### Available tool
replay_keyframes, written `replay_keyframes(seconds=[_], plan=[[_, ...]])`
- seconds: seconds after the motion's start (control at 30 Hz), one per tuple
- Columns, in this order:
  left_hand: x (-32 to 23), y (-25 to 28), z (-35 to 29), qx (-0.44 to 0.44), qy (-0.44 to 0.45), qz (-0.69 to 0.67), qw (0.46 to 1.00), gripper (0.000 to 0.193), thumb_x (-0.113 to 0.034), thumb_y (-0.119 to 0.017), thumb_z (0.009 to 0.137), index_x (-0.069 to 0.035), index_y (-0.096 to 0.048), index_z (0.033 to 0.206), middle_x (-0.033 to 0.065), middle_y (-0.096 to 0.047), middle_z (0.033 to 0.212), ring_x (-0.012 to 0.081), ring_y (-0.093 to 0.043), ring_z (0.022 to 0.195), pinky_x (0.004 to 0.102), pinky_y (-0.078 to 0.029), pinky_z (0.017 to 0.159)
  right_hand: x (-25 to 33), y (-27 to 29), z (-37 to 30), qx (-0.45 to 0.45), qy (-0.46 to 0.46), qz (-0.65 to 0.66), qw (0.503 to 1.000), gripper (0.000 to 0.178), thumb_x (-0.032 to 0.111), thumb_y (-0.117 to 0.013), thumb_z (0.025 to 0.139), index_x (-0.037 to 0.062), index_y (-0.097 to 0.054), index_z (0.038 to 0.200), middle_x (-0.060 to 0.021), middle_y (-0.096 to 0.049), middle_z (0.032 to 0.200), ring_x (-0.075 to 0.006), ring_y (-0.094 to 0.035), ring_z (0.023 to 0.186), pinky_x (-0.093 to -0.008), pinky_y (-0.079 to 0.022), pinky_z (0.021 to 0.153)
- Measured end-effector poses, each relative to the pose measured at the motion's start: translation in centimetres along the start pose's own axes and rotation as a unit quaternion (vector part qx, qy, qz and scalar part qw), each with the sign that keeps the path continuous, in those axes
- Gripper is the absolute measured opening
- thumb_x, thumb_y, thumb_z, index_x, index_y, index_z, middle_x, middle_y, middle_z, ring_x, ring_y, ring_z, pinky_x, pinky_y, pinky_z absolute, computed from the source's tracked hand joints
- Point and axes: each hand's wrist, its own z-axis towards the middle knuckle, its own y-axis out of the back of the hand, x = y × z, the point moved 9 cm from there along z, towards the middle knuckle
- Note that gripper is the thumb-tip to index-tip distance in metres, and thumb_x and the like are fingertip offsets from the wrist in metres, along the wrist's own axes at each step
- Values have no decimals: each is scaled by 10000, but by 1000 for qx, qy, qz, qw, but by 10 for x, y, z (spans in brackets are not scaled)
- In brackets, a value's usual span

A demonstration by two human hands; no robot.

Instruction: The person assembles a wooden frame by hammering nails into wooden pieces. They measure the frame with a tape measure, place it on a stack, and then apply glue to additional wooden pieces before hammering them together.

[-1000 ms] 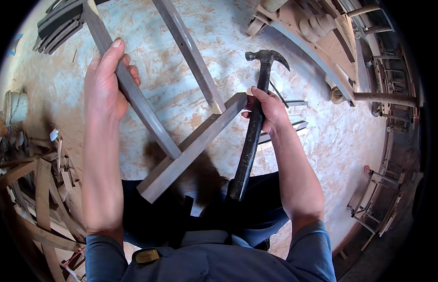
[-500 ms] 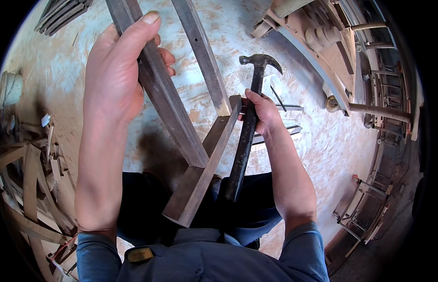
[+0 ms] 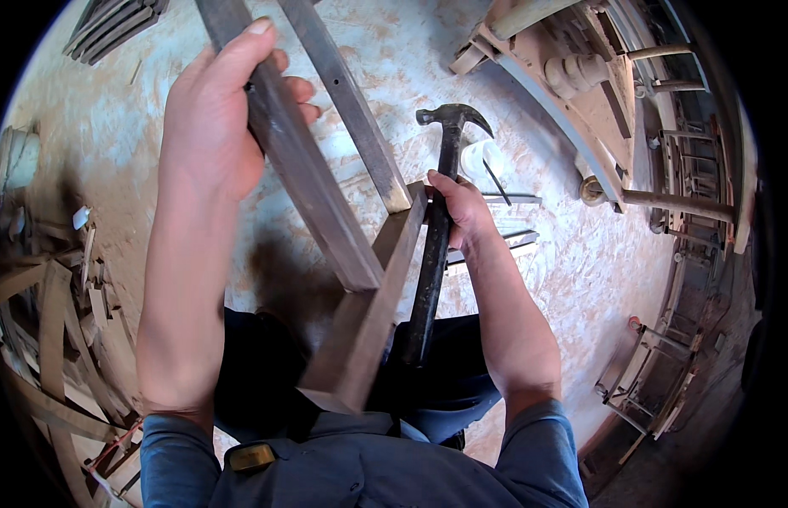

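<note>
My left hand (image 3: 209,127) is wrapped round the left long bar (image 3: 314,195) of a dark wooden frame. A second long bar (image 3: 347,97), with a small hole in its side, runs beside it. Both bars meet a short thick crosspiece (image 3: 347,347), tilted towards my body and blurred at its near end. In my right hand (image 3: 463,210) is a black claw hammer (image 3: 435,262), head up and handle pointing down. That hand is also at the far end of the crosspiece; whether its fingers grip the wood is hidden.
Beyond my right hand a white tub (image 3: 480,157) with a thin dark stick stands on the floor, near dark strips (image 3: 521,240). Wooden offcuts (image 3: 60,326) pile up at left. Dark slats (image 3: 115,30) lie far left. Large wooden furniture (image 3: 593,102) stands at right.
The hammer and my right hand have shifted slightly left. The frame's crosspiece has tilted a little, and my left hand has moved slightly right with its bar.
</note>
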Motion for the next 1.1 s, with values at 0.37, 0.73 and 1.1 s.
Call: replay_keyframes(seconds=[0.37, 0.73, 1.1], plan=[[89, 120, 90, 7, 293, -362, 885, 180, -135, -617, 912, -4, -494, 927, 113, -569, 814, 208, -595, 705, 313, -568, 623, 96, -19, -79, 9, 216, 21, 976, 232, 175, -599, 945, -22, -499, 1015, -134, -621, 836, -189, -647, 653, -298, -582, 595], [157, 126, 71, -109, 321, -254, 906, 189, -195, -562, 952, -30, -557, 859, 76, -531, 750, 107, -542, 575, 180, -509, 439, 174, -67, -117, -9, 371, -108, 922, 226, 149, -648, 918, -11, -544, 1038, -105, -632, 916, -188, -681, 824, -296, -554, 599], [179, 165, 76, -143, 365, -190, 900, 208, -241, -522, 981, -37, -529, 946, 106, -541, 794, 105, -557, 524, 174, -505, 410, 158, -95, -74, 31, 332, -112, 936, 266, 148, -663, 890, -65, -561, 1011, -108, -642, 859, -162, -648, 754, -291, -560, 570]])
